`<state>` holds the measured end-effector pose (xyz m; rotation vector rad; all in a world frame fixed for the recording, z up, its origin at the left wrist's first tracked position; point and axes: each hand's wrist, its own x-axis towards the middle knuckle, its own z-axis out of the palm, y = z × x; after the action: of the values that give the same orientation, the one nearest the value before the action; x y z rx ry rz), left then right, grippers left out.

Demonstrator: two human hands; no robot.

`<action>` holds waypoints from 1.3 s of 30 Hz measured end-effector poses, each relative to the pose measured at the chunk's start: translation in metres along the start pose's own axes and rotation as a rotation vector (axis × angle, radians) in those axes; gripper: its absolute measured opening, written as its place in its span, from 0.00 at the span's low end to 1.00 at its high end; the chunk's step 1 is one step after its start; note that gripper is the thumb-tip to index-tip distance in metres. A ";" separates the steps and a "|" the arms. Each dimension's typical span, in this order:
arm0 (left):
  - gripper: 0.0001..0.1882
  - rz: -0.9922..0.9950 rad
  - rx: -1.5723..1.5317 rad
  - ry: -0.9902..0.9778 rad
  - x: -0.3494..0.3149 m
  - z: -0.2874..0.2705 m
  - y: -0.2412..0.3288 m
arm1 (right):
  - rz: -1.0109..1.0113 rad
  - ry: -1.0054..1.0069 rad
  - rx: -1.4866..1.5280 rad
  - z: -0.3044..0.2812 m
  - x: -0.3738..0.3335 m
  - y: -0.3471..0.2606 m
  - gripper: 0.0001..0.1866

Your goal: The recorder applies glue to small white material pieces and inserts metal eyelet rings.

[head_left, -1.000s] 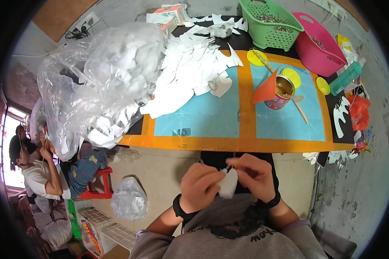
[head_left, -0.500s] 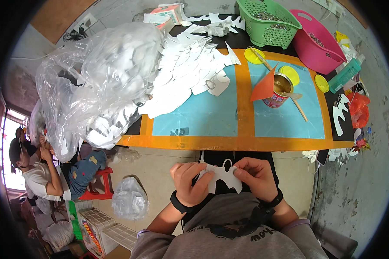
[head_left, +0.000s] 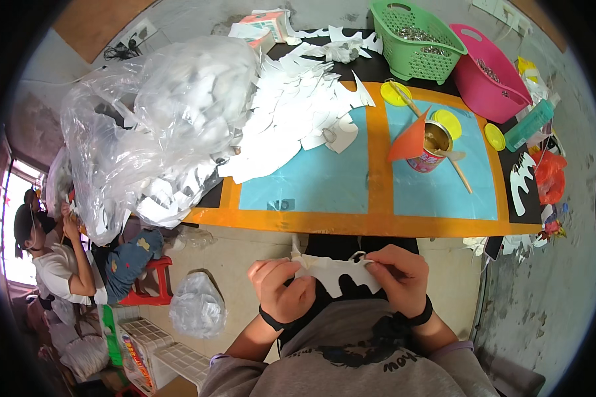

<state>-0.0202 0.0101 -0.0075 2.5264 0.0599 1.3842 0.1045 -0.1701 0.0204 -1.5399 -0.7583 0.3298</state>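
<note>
White, thin and flat, a cut-out piece (head_left: 334, 269) is spanning the space between the left hand (head_left: 283, 289) and the right hand (head_left: 402, 279), just in front of the near edge of the bench (head_left: 311, 192). On the left, the grip is curling inward and pinching one end; in the middle, the lower rim is dipping in points and rounded notches; on the right, the grip is pinching the other end, near a small loop (head_left: 359, 255) whose material is too small to tell. The step in hand appears to be holding the piece spread by both ends, and the next move seems to be calling for a light, even pinch, as so thin a sheet could be creasing at its narrow parts.

Beyond, crinkled clear plastic is ballooning at the left as a large bag (head_left: 179, 86). Beside it, jagged white cut-outs (head_left: 291, 112) are overlapping in a loose heap. Farther right, an orange sheet (head_left: 408, 141) is slanting beside a round can (head_left: 421, 163), while a pierced green basket (head_left: 417, 63) is carrying shiny bits (head_left: 417, 32) and a smooth pink basket (head_left: 487, 86) is standing next to it.
</note>
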 end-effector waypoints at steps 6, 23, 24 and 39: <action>0.13 0.007 0.074 -0.006 0.013 -0.011 0.001 | -0.095 0.062 0.010 -0.012 -0.001 -0.005 0.08; 0.29 -0.114 -0.468 -0.371 0.065 0.032 0.018 | -0.309 0.376 -0.103 0.013 0.000 -0.007 0.13; 0.25 -0.143 -0.517 -0.309 0.058 0.034 0.019 | -0.395 0.232 -0.277 0.009 0.005 -0.012 0.15; 0.23 -1.151 -1.188 0.083 0.071 0.055 0.007 | -0.479 0.208 -0.748 -0.026 0.078 -0.026 0.23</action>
<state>0.0637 0.0033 0.0243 1.0581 0.4566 0.6429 0.1712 -0.1415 0.0672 -1.9639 -1.1203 -0.5228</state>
